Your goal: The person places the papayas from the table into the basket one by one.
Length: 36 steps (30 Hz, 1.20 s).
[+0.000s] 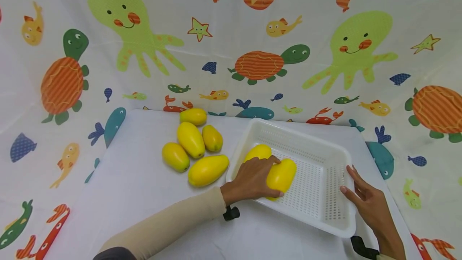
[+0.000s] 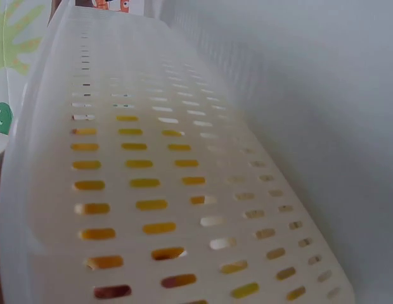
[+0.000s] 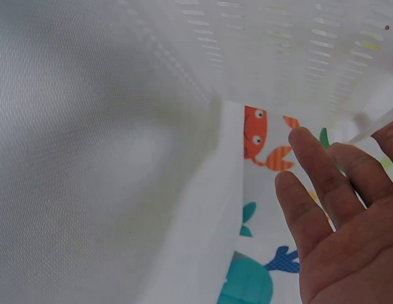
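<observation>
In the head view, my left hand [image 1: 254, 177] is inside a white plastic basket [image 1: 260, 125], gripping a yellow mango [image 1: 283, 175] between thumb and fingers. Another mango [image 1: 259, 152] lies just behind that hand, partly covered by it. My right hand [image 1: 371, 200] is at the basket's right rim, thumb and fingertips near or against the edge, fingers fairly straight. From the right wrist, those fingers [image 3: 333, 183] look extended beside the perforated basket wall [image 3: 279, 38]. The left wrist view has the slotted basket side [image 2: 51, 209] with yellow showing through; the left hand is mostly hidden there.
Several loose mangoes [image 1: 190, 139] lie in a cluster on the white tabletop [image 1: 144, 212], left of the basket. A sea-animal printed cloth [image 1: 223, 31] hangs behind the table and along its sides. Black wrist mounts [image 1: 231, 213] show beneath both wrists.
</observation>
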### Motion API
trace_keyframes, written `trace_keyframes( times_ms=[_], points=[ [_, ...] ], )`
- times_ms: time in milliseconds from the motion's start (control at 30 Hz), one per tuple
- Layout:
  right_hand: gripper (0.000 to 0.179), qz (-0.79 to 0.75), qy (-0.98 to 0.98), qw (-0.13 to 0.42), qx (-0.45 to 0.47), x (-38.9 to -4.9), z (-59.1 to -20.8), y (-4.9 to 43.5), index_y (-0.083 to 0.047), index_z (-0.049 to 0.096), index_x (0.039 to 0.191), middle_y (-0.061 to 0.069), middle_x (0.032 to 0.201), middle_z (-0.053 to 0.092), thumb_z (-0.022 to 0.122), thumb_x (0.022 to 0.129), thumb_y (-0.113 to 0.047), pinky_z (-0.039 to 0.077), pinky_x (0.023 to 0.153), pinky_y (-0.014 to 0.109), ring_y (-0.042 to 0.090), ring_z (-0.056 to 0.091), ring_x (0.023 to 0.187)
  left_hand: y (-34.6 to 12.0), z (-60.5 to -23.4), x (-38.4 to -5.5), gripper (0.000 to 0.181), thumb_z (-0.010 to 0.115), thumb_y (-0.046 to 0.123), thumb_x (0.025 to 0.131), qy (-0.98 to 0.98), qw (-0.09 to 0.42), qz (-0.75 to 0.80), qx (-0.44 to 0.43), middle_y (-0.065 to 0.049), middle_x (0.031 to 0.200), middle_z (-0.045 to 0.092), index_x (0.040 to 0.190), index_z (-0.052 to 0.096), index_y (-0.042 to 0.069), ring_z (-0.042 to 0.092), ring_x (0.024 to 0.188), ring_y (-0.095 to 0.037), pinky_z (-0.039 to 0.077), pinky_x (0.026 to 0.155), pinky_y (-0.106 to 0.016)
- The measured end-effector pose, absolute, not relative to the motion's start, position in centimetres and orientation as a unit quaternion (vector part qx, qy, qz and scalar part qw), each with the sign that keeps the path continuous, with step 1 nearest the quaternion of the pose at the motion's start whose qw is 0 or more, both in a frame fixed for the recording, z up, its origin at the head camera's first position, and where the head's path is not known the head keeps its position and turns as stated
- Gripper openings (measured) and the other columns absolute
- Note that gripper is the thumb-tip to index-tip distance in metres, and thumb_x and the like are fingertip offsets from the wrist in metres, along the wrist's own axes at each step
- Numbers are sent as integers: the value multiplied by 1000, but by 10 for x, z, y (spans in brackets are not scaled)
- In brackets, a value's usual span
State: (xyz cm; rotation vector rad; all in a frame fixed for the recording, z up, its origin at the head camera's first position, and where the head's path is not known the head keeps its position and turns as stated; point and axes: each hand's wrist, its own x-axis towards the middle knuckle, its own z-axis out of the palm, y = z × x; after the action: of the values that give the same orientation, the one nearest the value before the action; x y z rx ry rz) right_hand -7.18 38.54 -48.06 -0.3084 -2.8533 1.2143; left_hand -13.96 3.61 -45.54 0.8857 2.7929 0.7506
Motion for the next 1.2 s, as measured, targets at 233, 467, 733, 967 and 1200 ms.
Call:
trace_keyframes(
  times_ms=[233, 467, 733, 967, 1200],
  points=[
    [79, 401, -911, 11, -100, -71, -481, 385, -31, 32, 165, -10, 171, 20, 75, 99, -39, 55, 90, 52, 59, 39, 145, 39, -455, -141, 89, 86, 61, 79, 926, 74, 234, 286, 4, 125, 75, 152, 54, 21, 56, 91, -13, 46, 76, -22],
    [78, 399, -911, 17, -98, -72, -482, 385, -31, 33, 165, -9, 171, 22, 75, 99, -39, 56, 89, 50, 58, 39, 145, 41, -456, -142, 84, 88, 58, 80, 926, 85, 224, 292, 3, 114, 74, 147, 57, 18, 58, 88, -11, 45, 72, -23],
    [77, 393, -915, 23, -92, -72, -482, 386, -31, 34, 164, -9, 171, 23, 76, 99, -37, 56, 89, 49, 57, 40, 144, 43, -456, -143, 79, 89, 55, 81, 925, 96, 224, 291, 2, 114, 76, 144, 59, 18, 58, 86, -11, 44, 73, -24],
    [78, 395, -913, 18, -97, -71, -481, 386, -30, 34, 164, -6, 171, 22, 76, 99, -38, 57, 87, 49, 58, 41, 143, 41, -457, -145, 76, 89, 53, 82, 924, 117, 236, 276, 3, 117, 75, 143, 61, 17, 57, 86, -11, 44, 74, -23],
    [78, 397, -912, 15, -99, -70, -480, 385, -29, 33, 165, -3, 172, 22, 75, 100, -38, 58, 87, 48, 58, 41, 143, 38, -457, -145, 78, 91, 52, 81, 920, 134, 262, 260, 1, 128, 75, 145, 61, 18, 61, 96, -14, 49, 84, -26]
  ],
)
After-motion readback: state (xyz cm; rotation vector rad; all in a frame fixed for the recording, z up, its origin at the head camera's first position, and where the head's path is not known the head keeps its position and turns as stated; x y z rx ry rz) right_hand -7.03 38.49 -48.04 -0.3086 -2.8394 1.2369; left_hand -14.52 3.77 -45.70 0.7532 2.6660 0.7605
